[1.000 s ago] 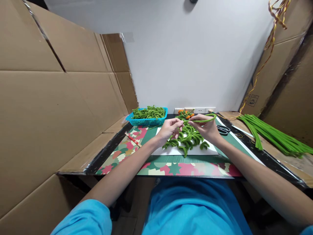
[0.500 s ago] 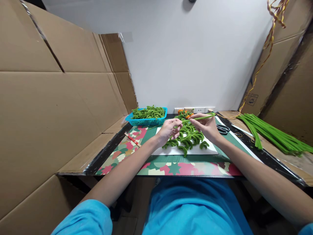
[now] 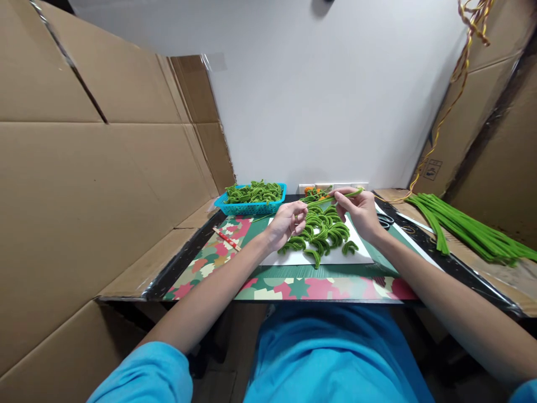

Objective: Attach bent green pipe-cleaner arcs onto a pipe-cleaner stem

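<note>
A long green pipe cleaner (image 3: 325,201) stretches between my two hands above the table. My left hand (image 3: 288,223) pinches its left end, fingers curled in. Further along, my right hand (image 3: 356,211) grips it between thumb and fingers, and its tip sticks out past them. Beneath lie several curved, bent green pipe-cleaner pieces (image 3: 321,246) on a white sheet (image 3: 348,258). Behind my hands is a small bunch of orange and green pieces (image 3: 311,192), partly hidden.
A blue basket (image 3: 247,209) heaped with green pieces stands at the back left. Scissors (image 3: 385,220) lie right of my right hand. A bundle of straight green pipe cleaners (image 3: 474,229) rests at far right. A red strip (image 3: 226,239) lies left. Cardboard walls (image 3: 126,168) flank the table.
My right hand has moved slightly to the right, away from my left hand, and a longer stretch of the pipe cleaner shows between them. My left hand has shifted slightly left.
</note>
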A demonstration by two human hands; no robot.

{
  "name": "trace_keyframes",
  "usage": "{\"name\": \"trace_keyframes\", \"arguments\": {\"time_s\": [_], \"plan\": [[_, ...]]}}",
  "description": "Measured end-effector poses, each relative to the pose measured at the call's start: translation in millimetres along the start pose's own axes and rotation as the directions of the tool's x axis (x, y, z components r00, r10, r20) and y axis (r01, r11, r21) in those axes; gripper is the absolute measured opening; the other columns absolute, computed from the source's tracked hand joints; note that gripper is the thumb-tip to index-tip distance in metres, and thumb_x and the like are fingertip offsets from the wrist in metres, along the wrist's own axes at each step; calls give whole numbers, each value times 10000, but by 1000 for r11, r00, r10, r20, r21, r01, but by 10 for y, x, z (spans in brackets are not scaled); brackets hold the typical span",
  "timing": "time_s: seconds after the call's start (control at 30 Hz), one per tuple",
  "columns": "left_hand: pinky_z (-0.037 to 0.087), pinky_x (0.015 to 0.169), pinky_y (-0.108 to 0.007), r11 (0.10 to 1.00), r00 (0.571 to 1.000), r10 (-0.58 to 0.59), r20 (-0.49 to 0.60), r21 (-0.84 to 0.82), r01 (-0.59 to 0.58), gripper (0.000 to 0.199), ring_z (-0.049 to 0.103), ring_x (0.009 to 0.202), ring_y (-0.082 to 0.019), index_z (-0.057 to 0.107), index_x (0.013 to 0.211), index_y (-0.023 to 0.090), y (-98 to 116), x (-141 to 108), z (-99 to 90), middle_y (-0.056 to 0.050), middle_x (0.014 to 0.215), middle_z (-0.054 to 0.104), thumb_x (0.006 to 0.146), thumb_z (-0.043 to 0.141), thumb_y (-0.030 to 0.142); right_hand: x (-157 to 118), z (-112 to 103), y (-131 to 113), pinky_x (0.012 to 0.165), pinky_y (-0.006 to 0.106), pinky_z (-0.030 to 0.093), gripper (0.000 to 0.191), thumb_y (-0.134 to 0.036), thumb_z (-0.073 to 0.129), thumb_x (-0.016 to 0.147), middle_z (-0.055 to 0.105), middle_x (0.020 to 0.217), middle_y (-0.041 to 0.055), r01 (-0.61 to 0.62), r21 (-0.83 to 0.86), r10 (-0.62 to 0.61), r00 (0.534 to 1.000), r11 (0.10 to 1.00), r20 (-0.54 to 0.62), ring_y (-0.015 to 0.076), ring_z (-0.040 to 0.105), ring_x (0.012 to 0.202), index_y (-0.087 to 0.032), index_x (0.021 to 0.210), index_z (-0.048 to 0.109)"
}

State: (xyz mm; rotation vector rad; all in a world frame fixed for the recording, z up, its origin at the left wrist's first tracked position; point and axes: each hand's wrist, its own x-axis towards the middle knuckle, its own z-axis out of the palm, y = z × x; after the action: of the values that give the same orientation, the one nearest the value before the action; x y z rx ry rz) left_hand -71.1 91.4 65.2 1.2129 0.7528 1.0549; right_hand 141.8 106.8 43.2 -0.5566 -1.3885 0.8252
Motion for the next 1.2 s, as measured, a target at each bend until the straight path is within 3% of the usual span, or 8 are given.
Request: {"name": "trace_keyframes", "arguments": {"time_s": [0.27,0.53,0.77,0.87,0.97,1.07,1.2], "plan": [[243,343,-169,998,998,48,-28,-39,-49,294,397,357,-22,539,741,174,67,-34,41,109,563,406,730,783,340,108,-140,78,522,262,563,380,-537,894,759,796,1077,78,-71,103,81,992,992,-99,178,718,779,-225,961,815],[243,321,-166,999,999,46,18,11,-46,357,421,362,-24,546,781,172,13,-7,3,100,606,442,763,826,392,128,-215,21,801,327,664,368,-564,886,765,755,1307,65,-143,184,142,990,973,16,253,722,1179,-251,944,811],[260,313,-161,1000,996,17,89,11,-19,333,427,356,-32,557,804,170,-35,11,-17,93,602,460,793,816,378,150,-254,67,987,374,635,287,-494,925,757,800,1213,7,-133,311,147,989,941,-20,226,745,1157,-294,927,810],[260,313,-160,1000,993,-8,116,16,6,329,427,362,-34,553,803,171,-39,12,-23,86,609,465,796,818,366,120,-236,-19,1188,423,495,280,-532,890,796,781,1280,17,-171,362,153,985,916,77,245,668,1317,-296,924,812],[249,311,-161,999,986,-34,164,13,32,314,435,370,-36,560,821,172,-45,8,-24,75,631,473,817,812,361,66,-183,-98,1271,450,385,290,-559,850,837,720,1403,33,-245,388,156,957,889,246,264,580,1427,-287,931,818],[251,310,-164,999,981,-34,192,-2,35,300,437,377,-37,573,853,176,-54,3,-21,62,669,501,840,808,361,16,-126,-84,1241,493,428,285,-552,836,857,728,1388,34,-295,389,159,925,873,344,281,598,1409,-292,974,825],[261,315,-165,1000,982,-18,187,-5,20,293,436,388,-37,585,859,175,-78,9,-24,54,680,510,839,817,353,-14,-76,-7,1163,485,525,291,-526,854,848,772,1302,38,-290,373,173,932,881,317,286,662,1333,-288,1014,833]]}}
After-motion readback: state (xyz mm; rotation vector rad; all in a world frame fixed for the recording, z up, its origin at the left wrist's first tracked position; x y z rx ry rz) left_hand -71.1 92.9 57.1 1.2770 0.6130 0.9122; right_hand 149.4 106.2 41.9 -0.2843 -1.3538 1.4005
